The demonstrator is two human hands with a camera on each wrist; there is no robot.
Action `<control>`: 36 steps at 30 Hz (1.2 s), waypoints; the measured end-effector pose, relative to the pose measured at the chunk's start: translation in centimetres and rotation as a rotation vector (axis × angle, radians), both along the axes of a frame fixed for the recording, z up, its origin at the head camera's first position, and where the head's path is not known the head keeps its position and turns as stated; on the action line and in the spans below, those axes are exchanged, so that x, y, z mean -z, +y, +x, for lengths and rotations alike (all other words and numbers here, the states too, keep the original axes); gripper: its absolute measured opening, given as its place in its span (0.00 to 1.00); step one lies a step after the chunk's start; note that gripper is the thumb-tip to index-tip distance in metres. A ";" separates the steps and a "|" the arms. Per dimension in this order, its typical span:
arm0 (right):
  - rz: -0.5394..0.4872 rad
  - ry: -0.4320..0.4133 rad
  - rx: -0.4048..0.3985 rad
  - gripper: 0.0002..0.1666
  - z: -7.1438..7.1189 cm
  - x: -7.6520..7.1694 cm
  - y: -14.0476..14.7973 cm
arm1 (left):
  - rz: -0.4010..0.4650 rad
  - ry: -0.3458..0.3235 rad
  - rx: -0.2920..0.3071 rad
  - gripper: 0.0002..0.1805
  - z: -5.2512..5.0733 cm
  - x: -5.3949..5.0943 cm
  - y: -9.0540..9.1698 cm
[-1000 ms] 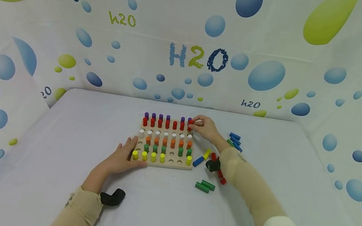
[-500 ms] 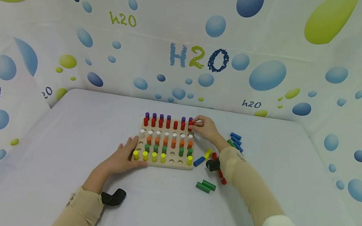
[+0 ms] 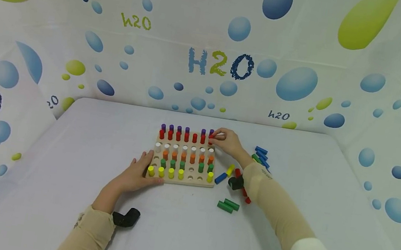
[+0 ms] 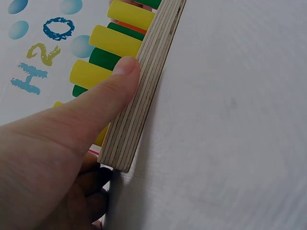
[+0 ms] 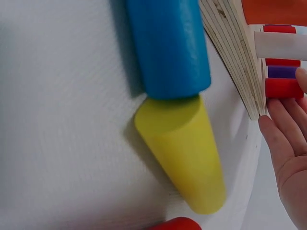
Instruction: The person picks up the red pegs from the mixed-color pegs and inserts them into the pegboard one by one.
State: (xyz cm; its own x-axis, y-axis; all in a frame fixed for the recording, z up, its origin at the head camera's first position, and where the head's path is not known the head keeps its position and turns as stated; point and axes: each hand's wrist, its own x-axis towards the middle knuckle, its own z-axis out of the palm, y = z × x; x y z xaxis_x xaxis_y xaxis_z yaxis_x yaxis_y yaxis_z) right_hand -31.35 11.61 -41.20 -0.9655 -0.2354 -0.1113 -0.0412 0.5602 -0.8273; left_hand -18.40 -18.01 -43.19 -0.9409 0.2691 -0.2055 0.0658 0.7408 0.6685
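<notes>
A wooden pegboard (image 3: 176,180) lies on the table with rows of upright purple, red, white, orange, green and yellow pegs. My left hand (image 3: 133,177) grips its front left corner, the thumb along the plywood front edge (image 4: 139,110) and the other fingers at the left side. At the far right corner, my right hand (image 3: 230,143) pinches a red peg (image 5: 283,87) standing at the end of the red row. A purple peg (image 5: 281,72) is right beside it. Some holes in the green and yellow rows are bare.
Right of the board lie a loose blue peg (image 3: 221,178) and a yellow peg (image 5: 187,158) touching end to end. Red pegs (image 3: 248,200) lie partly under the right wrist camera (image 3: 236,182). Two green pegs (image 3: 225,207) are nearer; several blue pegs (image 3: 261,150) lie farther back.
</notes>
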 end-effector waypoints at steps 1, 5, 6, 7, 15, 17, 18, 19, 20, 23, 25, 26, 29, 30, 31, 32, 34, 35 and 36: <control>0.005 0.003 0.001 0.18 0.0 0.0 0.1 | 0.001 -0.001 0.001 0.60 0.0 0.0 0.0; 0.025 0.020 -0.007 0.20 0.2 -0.4 0.7 | -0.001 0.000 0.005 0.60 0.0 -0.2 0.0; 0.028 0.023 -0.011 0.20 0.3 -0.5 0.8 | -0.001 0.001 0.007 0.59 0.0 -0.2 0.0; 0.030 0.026 -0.018 0.20 0.4 -0.7 1.0 | -0.001 0.002 0.007 0.59 0.0 -0.2 0.1; 0.016 0.028 -0.086 0.18 1.5 -1.7 2.1 | -0.007 0.006 0.002 0.61 -0.1 -0.1 0.0; 0.010 0.018 -0.102 0.18 2.0 -1.8 2.3 | -0.009 0.006 0.000 0.61 -0.1 0.0 0.0; 0.008 0.011 -0.109 0.18 2.2 -1.9 2.4 | -0.008 0.005 0.000 0.61 -0.1 0.0 0.0; 0.003 0.002 -0.116 0.18 2.5 -1.9 2.5 | -0.007 0.005 -0.002 0.61 -0.1 0.0 0.0; -0.002 -0.001 -0.124 0.18 2.7 -1.9 2.6 | -0.008 0.005 -0.003 0.61 -0.1 0.1 0.0; -0.015 0.004 -0.143 0.18 3.4 -2.0 2.9 | -0.006 0.006 -0.002 0.61 -0.1 0.1 0.0; -0.027 0.008 -0.148 0.18 3.8 -1.9 3.2 | -0.006 0.008 -0.001 0.61 -0.1 0.1 0.0; -0.030 0.013 -0.151 0.18 3.9 -1.9 3.3 | -0.007 0.011 0.000 0.61 -0.1 0.1 -0.1; -0.040 0.027 -0.162 0.18 4.4 -1.8 3.9 | -0.007 0.014 0.002 0.61 -0.1 0.1 0.0; -0.044 0.030 -0.165 0.18 4.5 -1.7 4.0 | -0.006 0.014 0.001 0.61 -0.1 0.1 -0.1; -0.049 0.033 -0.171 0.17 4.7 -1.8 4.2 | -0.006 0.014 0.000 0.61 0.0 0.1 0.0; -0.050 0.039 -0.180 0.17 4.8 -1.8 4.4 | -0.005 0.013 0.000 0.61 0.0 0.0 0.0; -0.057 0.046 -0.194 0.17 5.1 -1.8 4.9 | -0.003 0.011 -0.001 0.61 0.0 0.0 0.0; -0.065 0.048 -0.200 0.16 5.3 -1.9 5.1 | -0.003 0.011 -0.002 0.61 0.0 0.0 0.0; -0.074 0.051 -0.210 0.16 5.4 -2.0 5.3 | -0.004 0.012 -0.001 0.61 0.0 0.0 0.0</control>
State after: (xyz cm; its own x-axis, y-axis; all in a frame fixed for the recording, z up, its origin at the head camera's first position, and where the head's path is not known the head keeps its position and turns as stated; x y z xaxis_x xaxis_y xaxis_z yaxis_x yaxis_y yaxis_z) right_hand -25.92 16.94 -39.23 -0.8983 -0.4378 -0.0380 -0.1938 0.4723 -0.8599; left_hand -18.41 -18.05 -43.18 -0.9436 0.2673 -0.1956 0.0727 0.7434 0.6649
